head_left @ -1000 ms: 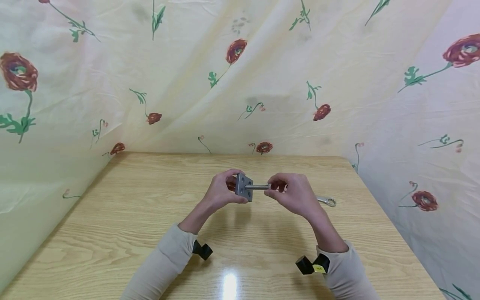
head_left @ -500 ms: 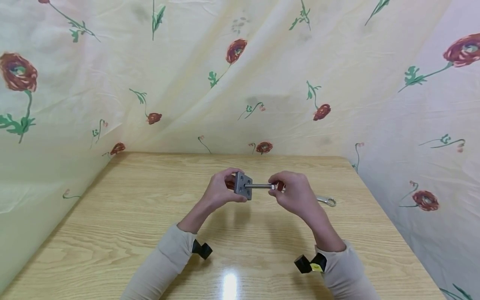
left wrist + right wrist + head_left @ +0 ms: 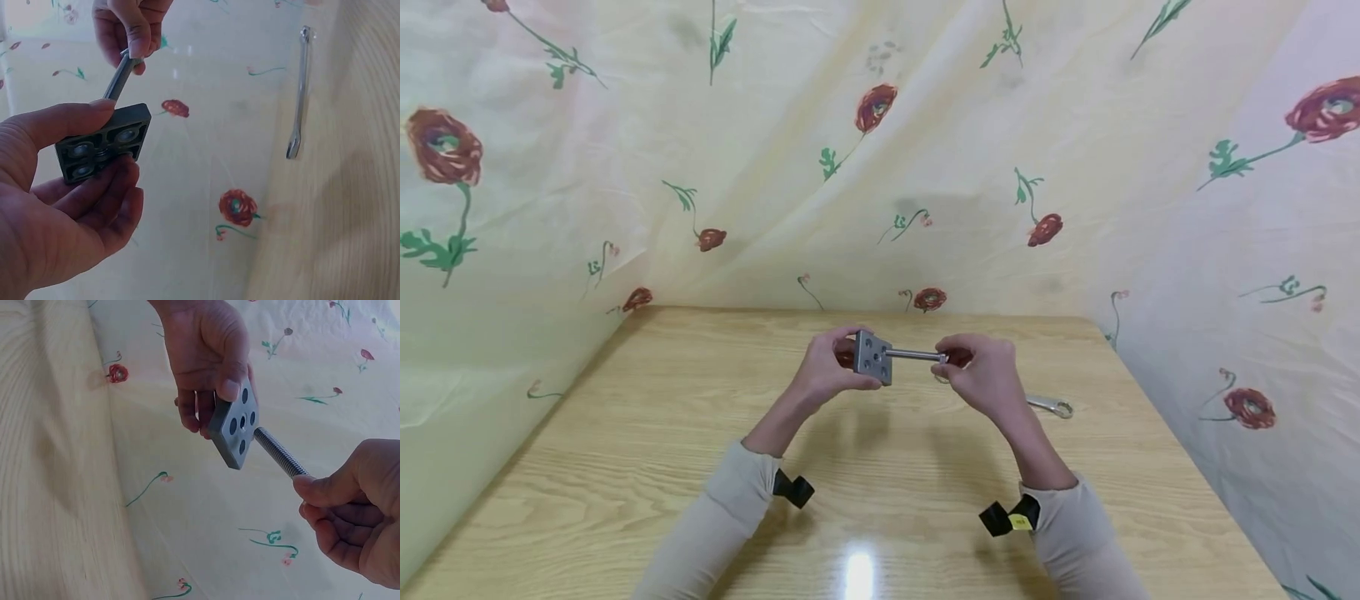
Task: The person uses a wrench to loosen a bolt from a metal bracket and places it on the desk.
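Note:
My left hand (image 3: 823, 371) grips a square grey metal plate (image 3: 874, 370) by its edges, thumb on one side and fingers on the other. Several holes pierce the plate, one at its centre; the left wrist view shows its recessed back. My right hand (image 3: 987, 373) pinches the head end of a long threaded bolt (image 3: 280, 452) between thumb and fingers. The bolt points left at the plate. Its tip lies beside the centre hole, near the plate's face, and the hole shows uncovered in the right wrist view. Whether tip and plate touch I cannot tell.
A silver wrench (image 3: 300, 94) lies on the wooden table (image 3: 700, 467), partly behind my right forearm in the head view. Floral cloth (image 3: 760, 150) hangs behind the table and along both sides. Black wrist cameras sit on both sleeves.
The bolt's tip has come away from the plate's centre hole. My left hand has shifted left and up with the plate, turning its face more towards the head camera.

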Demonstrator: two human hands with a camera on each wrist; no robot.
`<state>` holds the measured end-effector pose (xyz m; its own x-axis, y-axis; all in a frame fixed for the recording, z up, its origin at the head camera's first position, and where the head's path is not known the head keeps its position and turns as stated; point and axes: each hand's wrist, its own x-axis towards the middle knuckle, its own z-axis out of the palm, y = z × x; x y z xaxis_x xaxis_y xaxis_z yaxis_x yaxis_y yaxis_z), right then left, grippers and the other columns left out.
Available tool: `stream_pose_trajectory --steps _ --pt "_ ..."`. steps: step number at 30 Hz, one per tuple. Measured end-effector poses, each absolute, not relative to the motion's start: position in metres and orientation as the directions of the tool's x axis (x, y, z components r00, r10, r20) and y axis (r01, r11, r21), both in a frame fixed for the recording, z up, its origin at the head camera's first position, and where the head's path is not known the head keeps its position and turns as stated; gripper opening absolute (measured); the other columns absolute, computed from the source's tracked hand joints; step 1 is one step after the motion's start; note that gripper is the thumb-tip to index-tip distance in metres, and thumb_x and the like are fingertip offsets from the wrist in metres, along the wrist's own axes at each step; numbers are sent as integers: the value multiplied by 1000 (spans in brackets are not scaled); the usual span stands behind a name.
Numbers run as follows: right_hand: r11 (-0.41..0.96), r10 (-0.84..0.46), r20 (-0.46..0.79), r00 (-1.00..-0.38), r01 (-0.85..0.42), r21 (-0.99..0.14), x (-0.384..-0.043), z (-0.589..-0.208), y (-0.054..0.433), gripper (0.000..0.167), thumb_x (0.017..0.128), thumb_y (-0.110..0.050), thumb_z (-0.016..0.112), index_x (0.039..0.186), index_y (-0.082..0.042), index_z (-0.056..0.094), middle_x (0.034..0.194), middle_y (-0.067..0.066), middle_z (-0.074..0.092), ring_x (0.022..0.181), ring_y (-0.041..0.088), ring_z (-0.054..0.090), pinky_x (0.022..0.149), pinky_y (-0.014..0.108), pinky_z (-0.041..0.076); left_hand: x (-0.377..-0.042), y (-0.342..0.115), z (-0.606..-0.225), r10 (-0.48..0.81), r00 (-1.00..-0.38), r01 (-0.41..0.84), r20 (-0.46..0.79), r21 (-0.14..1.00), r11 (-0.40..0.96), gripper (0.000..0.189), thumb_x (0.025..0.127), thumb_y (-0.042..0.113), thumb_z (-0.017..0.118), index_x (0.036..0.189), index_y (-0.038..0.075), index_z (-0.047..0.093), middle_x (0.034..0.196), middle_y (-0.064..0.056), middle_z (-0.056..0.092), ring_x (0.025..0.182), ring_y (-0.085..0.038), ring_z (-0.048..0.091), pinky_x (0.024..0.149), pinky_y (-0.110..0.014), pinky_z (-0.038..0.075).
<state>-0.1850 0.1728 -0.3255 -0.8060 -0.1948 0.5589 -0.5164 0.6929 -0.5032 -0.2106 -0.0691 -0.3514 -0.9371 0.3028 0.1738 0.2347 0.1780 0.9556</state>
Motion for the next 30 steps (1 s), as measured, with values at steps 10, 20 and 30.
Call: stream_pose_trajectory --steps 10,20,30 --pt "661 -131 477 -869 -436 -611 -217 -335 173 19 74 0 84 92 3 77 80 19 76 68 26 72 59 24 54 -234 -96 -355 222 -967 160 128 978 132 72 73 -9 81 138 6 54 130 -26 65 105 -29 67 82 -30 59" --pt "614 -112 367 -924 -355 -705 -242 -367 166 18 73 4 83 90 6 77 80 21 75 67 23 71 56 21 52 -255 -114 -378 186 -979 92 80 994 56 76 76 -14 75 144 6 49 137 -28 59 112 -28 66 84 -27 59" --pt "629 -112 265 -958 -275 -727 -258 -397 160 21 75 3 82 94 7 76 85 20 76 72 21 70 61 23 54 -270 -122 -399 194 -980 66 42 991 119 74 76 -13 75 142 6 48 136 -30 59 123 -40 62 94 -38 57"
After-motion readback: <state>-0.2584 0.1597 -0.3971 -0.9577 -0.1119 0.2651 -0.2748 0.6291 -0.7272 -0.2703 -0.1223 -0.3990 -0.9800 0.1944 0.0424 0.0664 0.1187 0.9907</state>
